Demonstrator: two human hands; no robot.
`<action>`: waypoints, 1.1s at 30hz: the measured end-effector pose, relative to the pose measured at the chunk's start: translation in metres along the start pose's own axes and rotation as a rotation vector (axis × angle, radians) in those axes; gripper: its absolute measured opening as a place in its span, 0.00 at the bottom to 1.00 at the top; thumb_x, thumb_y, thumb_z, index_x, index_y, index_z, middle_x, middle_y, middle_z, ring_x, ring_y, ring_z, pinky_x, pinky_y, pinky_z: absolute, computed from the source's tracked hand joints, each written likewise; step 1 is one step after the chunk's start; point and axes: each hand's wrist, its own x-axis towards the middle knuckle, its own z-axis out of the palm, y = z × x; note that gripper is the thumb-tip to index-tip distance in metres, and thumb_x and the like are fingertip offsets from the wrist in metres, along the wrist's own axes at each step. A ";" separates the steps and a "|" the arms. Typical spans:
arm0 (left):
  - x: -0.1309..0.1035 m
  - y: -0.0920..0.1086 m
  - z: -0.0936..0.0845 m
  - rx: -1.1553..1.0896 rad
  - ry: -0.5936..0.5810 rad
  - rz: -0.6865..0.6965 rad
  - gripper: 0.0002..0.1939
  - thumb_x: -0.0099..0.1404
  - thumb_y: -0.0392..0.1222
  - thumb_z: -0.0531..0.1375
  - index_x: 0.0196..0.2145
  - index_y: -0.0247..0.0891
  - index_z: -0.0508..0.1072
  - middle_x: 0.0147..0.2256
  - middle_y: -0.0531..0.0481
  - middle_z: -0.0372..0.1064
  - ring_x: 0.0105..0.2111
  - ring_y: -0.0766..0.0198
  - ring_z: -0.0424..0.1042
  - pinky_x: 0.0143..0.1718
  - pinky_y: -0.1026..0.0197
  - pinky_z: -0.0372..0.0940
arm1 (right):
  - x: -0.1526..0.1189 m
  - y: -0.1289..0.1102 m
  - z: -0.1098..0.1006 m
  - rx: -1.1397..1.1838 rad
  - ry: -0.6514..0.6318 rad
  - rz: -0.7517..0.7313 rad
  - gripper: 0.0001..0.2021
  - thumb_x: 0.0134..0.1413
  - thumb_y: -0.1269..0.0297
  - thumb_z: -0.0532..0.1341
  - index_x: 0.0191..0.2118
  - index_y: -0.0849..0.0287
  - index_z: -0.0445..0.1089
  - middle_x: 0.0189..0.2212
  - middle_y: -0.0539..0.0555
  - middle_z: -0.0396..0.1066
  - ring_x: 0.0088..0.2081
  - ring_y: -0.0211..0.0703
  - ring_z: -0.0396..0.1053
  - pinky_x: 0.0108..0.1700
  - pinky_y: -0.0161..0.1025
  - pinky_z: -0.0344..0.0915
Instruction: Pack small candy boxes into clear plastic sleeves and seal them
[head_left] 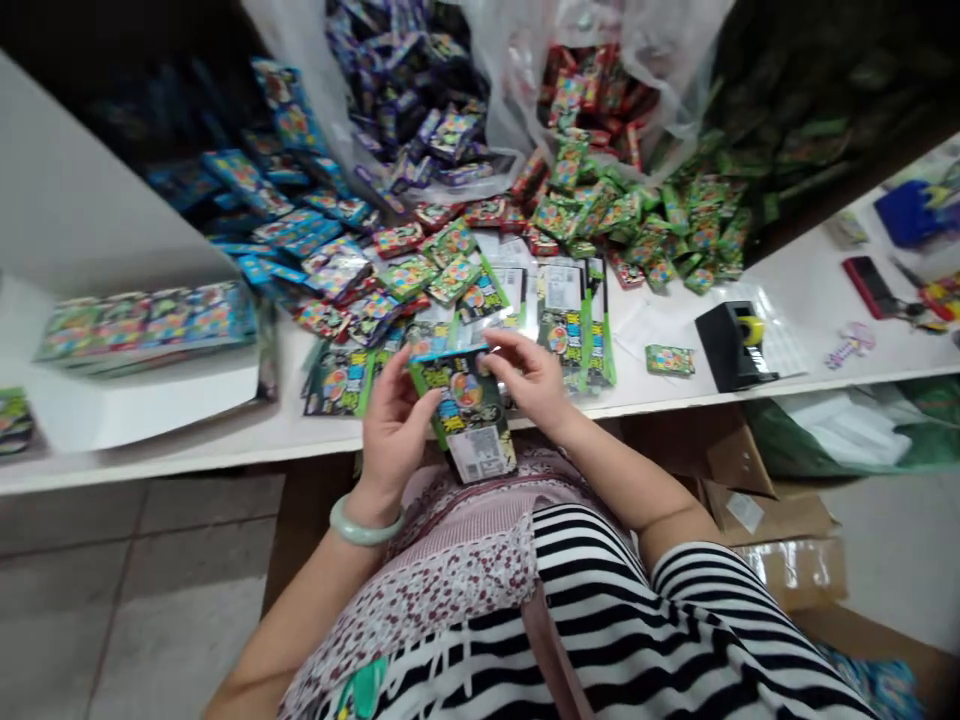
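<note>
A black-and-green printed packet [466, 410] with a white label and a blue strip along its top edge is held in front of my lap, just off the table edge. My left hand [397, 420] grips its left side, thumb on the front face. At its top right corner, the fingers of my right hand [529, 375] are pinched close together on the edge. Similar flat packets [562, 330] lie on the table behind it. Small green boxes [454, 280] are strewn on top of these packets, mixed with red and purple ones.
Blue boxes [300, 235] are heaped at the left, beside a white display box [165, 400] holding a row of small boxes. Plastic bags hold purple boxes [420, 110] and red boxes [600, 90]. A black tape dispenser [731, 345] stands right, near a lone green box [670, 360].
</note>
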 end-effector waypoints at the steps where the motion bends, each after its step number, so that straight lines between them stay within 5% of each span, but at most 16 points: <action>1: -0.002 -0.001 0.000 0.006 -0.010 -0.019 0.27 0.68 0.49 0.62 0.62 0.50 0.63 0.48 0.47 0.73 0.46 0.59 0.76 0.46 0.57 0.75 | -0.001 0.000 -0.002 -0.031 -0.040 -0.008 0.09 0.63 0.59 0.59 0.46 0.50 0.70 0.44 0.53 0.73 0.46 0.45 0.72 0.51 0.46 0.70; 4: -0.008 0.000 -0.002 0.038 -0.005 -0.051 0.17 0.67 0.47 0.62 0.53 0.45 0.71 0.42 0.49 0.74 0.40 0.63 0.76 0.41 0.60 0.75 | -0.006 -0.001 -0.007 -0.057 -0.128 -0.022 0.07 0.64 0.58 0.58 0.39 0.52 0.71 0.39 0.53 0.73 0.43 0.45 0.71 0.46 0.45 0.71; 7: 0.000 0.004 -0.003 0.021 0.083 -0.015 0.07 0.69 0.46 0.60 0.39 0.41 0.74 0.43 0.49 0.75 0.45 0.62 0.75 0.50 0.55 0.73 | -0.002 -0.004 -0.012 0.025 -0.148 -0.032 0.06 0.61 0.58 0.60 0.36 0.53 0.70 0.39 0.54 0.72 0.45 0.45 0.70 0.43 0.43 0.70; 9: 0.010 0.008 -0.003 -0.020 0.099 -0.010 0.06 0.68 0.45 0.62 0.35 0.41 0.73 0.41 0.50 0.76 0.45 0.62 0.76 0.50 0.54 0.72 | 0.006 -0.006 -0.017 0.104 -0.187 0.030 0.06 0.57 0.61 0.63 0.39 0.53 0.68 0.37 0.52 0.71 0.43 0.44 0.70 0.44 0.42 0.70; 12: 0.018 0.012 -0.001 -0.072 0.061 -0.047 0.10 0.66 0.46 0.64 0.43 0.42 0.72 0.37 0.51 0.77 0.38 0.64 0.77 0.44 0.57 0.74 | 0.014 -0.008 -0.024 0.147 -0.260 0.108 0.12 0.53 0.64 0.65 0.43 0.52 0.67 0.35 0.50 0.70 0.37 0.42 0.70 0.43 0.42 0.69; 19: 0.007 0.012 0.010 -0.171 -0.050 -0.158 0.14 0.63 0.52 0.65 0.30 0.38 0.73 0.29 0.51 0.73 0.31 0.65 0.74 0.35 0.61 0.70 | 0.002 0.001 -0.015 -0.050 -0.364 0.040 0.14 0.54 0.51 0.64 0.28 0.55 0.66 0.30 0.51 0.69 0.32 0.40 0.65 0.33 0.39 0.63; 26: -0.010 -0.001 -0.001 -0.314 -0.242 -0.146 0.23 0.61 0.55 0.66 0.49 0.40 0.72 0.42 0.45 0.76 0.41 0.61 0.77 0.43 0.58 0.72 | -0.005 -0.001 -0.005 0.030 -0.215 0.105 0.16 0.54 0.49 0.63 0.28 0.55 0.65 0.22 0.47 0.66 0.25 0.37 0.62 0.30 0.38 0.61; 30: -0.007 0.014 -0.008 -0.189 -0.101 -0.115 0.31 0.66 0.52 0.63 0.62 0.46 0.59 0.43 0.47 0.74 0.42 0.62 0.76 0.45 0.58 0.72 | 0.008 -0.030 -0.009 0.111 -0.150 0.053 0.15 0.56 0.47 0.63 0.31 0.53 0.64 0.24 0.47 0.67 0.26 0.38 0.66 0.30 0.38 0.64; 33: 0.005 0.026 -0.007 -0.096 0.059 -0.079 0.28 0.68 0.52 0.61 0.61 0.49 0.57 0.44 0.49 0.72 0.44 0.61 0.75 0.47 0.55 0.72 | 0.020 -0.047 -0.013 0.180 -0.094 0.035 0.16 0.58 0.43 0.60 0.39 0.50 0.64 0.29 0.49 0.71 0.29 0.41 0.71 0.26 0.37 0.64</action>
